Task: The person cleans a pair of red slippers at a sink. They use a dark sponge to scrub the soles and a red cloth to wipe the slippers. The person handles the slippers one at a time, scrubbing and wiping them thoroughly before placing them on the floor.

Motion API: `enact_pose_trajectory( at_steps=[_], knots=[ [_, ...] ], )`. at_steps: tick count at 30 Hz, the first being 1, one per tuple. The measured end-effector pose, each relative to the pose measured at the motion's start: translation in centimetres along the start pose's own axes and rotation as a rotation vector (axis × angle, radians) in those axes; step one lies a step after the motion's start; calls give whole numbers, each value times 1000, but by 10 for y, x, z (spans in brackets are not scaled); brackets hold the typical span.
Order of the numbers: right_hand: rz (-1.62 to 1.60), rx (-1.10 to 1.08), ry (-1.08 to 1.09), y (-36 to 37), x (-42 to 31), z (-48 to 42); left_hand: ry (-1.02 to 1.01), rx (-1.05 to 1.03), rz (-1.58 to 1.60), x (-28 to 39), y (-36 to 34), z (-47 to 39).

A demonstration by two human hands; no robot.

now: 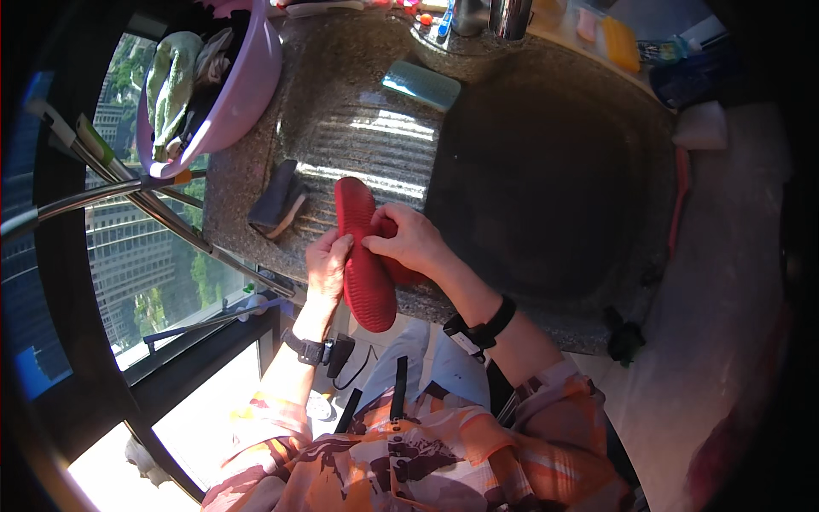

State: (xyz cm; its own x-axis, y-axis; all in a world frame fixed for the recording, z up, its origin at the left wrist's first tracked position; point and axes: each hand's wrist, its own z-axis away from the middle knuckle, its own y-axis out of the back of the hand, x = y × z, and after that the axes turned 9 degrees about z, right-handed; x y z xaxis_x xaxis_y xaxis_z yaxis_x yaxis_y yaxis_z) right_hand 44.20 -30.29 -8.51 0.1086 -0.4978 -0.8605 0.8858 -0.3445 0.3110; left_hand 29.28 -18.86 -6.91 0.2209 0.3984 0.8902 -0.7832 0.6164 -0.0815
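A red slipper (366,275) with a ridged sole is held up over the front edge of the stone sink, its sole towards me. My left hand (327,265) grips its left edge, thumb on the sole. Thumb and bent fingers of my right hand (409,240) hold the opposite side, where more red material shows behind the sole. How the fingers lie behind it is hidden. Left of the slipper, a dark block with a tan side (278,201), possibly a scrubbing brush, rests on the ribbed washboard (377,153).
A deep, shadowed basin (544,179) lies right of the washboard. A teal translucent slab (422,85) sits near the faucet (510,18). At upper left stands a lilac tub (256,83) of cloths, beside metal rack tubes (160,217) and a window. A white block (700,126) rests on the right-hand counter.
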Motion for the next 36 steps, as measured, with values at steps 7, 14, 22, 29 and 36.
enact_pose_trajectory(
  at_steps=[7,14,22,29,36],
  knots=[
    [163,134,117,-8,-2,2,75,9,97,-5,7,-3],
    [-491,401,-59,5,28,5,176,30,371,6,20,-3],
    [95,349,583,-47,-35,6,-50,-3,-62,-24,31,-14],
    [634,166,549,17,28,17,49,-7,54,7,7,-6],
    [-263,375,169,67,27,13,155,56,162,11,20,-17]
  ],
)
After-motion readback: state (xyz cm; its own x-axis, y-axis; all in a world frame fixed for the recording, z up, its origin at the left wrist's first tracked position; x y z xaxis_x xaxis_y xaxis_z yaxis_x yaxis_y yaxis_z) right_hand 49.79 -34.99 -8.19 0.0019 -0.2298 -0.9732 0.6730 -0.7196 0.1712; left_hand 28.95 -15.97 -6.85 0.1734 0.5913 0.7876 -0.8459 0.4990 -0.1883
